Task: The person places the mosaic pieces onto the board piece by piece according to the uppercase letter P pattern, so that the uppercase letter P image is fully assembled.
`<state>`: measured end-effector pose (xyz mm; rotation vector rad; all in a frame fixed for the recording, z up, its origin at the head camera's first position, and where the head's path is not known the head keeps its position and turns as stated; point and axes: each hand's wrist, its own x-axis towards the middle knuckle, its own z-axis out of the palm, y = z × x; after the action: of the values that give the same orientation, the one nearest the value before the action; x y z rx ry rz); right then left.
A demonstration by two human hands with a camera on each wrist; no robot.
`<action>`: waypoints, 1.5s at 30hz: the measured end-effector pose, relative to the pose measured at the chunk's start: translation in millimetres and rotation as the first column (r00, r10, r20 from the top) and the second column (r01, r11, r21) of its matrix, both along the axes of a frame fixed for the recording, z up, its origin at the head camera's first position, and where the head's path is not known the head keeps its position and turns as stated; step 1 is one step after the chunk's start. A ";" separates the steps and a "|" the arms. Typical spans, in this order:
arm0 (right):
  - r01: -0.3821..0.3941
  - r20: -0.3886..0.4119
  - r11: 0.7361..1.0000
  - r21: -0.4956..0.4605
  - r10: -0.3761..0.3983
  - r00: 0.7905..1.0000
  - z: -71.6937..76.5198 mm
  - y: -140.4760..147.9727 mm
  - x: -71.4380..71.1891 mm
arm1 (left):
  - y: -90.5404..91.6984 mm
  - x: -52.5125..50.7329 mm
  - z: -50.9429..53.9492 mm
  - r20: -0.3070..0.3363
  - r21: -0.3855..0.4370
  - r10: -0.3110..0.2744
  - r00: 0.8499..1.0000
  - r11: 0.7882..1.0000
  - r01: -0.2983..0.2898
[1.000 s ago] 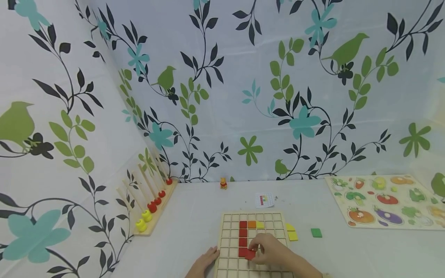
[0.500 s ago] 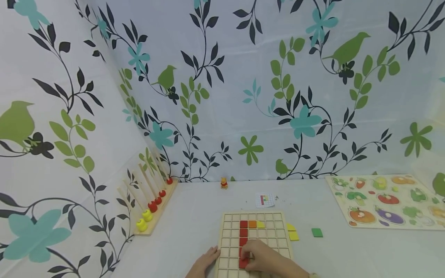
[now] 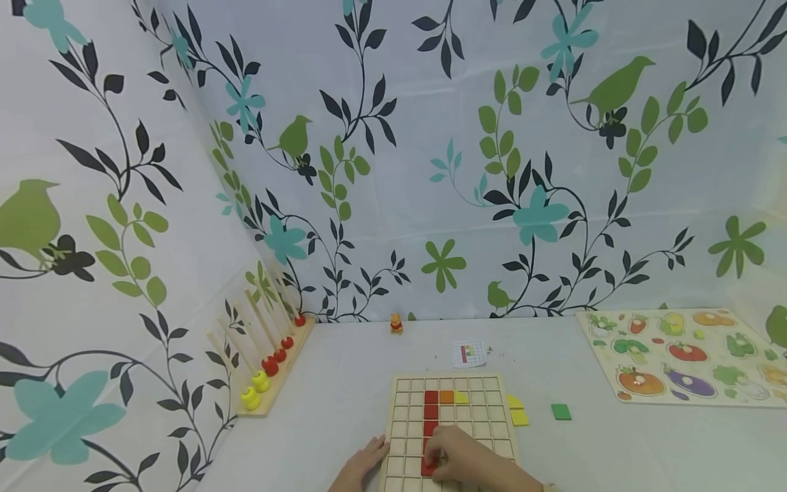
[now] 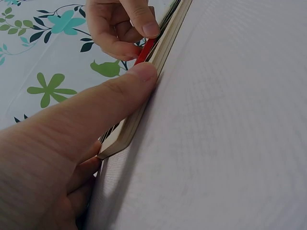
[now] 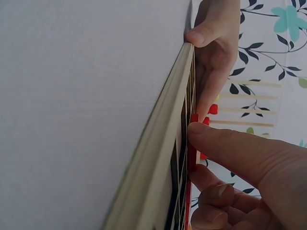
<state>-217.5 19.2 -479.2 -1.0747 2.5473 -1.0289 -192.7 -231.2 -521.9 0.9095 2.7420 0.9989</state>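
Note:
A wooden grid board (image 3: 402, 467) lies on the table, with a column of red square tiles (image 3: 431, 412) in it. My right hand (image 3: 464, 456) is over the lower part of that column. It pinches a red tile (image 5: 193, 148) between thumb and fingertip, at the grid's surface; whether the tile sits fully in its cell I cannot tell. My left hand (image 3: 364, 465) holds the board's near left corner, thumb on one edge and fingers along the other, as the left wrist view shows. An orange tile (image 3: 446, 397) and a yellow piece (image 3: 460, 397) continue the top row.
Loose yellow pieces (image 3: 518, 416) and a green tile (image 3: 561, 411) lie right of the board. A pattern card (image 3: 468, 354) and a small bear figure (image 3: 396, 324) are behind it. A peg stand (image 3: 277, 383) is at left, a vegetable puzzle (image 3: 688, 359) at right.
My right hand has carried the red tile from right of the column's lower end to the left and nearer, onto the column's bottom. My left hand stays at the board.

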 end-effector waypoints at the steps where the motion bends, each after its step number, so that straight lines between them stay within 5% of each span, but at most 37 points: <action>1: 0.003 0.003 1.000 0.000 -0.003 1.000 -0.4 -0.3 0.0 | -0.2 0.1 -0.7 -0.006 0.001 -0.002 1.000 1.000 0.002; 15: 0.002 0.006 1.000 -0.010 -0.002 1.000 -0.8 2.4 0.6 | 1.0 -0.1 -1.0 0.008 0.009 0.008 1.000 1.000 -0.008; 28: -0.035 -0.060 0.999 -0.035 0.033 0.998 -0.7 3.1 0.3 | 0.0 -1.1 -0.6 -0.050 0.002 0.001 0.999 1.000 -0.001; 33: -0.074 -0.080 0.990 -0.120 0.064 0.995 -0.2 11.6 0.7 | 0.6 -0.6 -0.2 -0.029 -0.016 0.004 1.000 1.000 -0.004; 38: -0.010 -0.054 0.982 -0.191 0.000 0.999 10.9 30.8 0.9 | 1.1 0.9 -0.7 -0.030 -0.027 -0.007 1.000 1.000 0.007; 45: 0.141 -0.187 0.975 -0.173 -0.173 0.967 33.1 80.4 -15.3 | 0.8 2.6 -1.7 -0.093 -0.005 0.004 0.996 1.000 -0.005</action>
<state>-232.8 99.6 -446.1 -1.0798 2.7899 -1.2405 -190.1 -230.4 -523.6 0.9732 2.8220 0.9730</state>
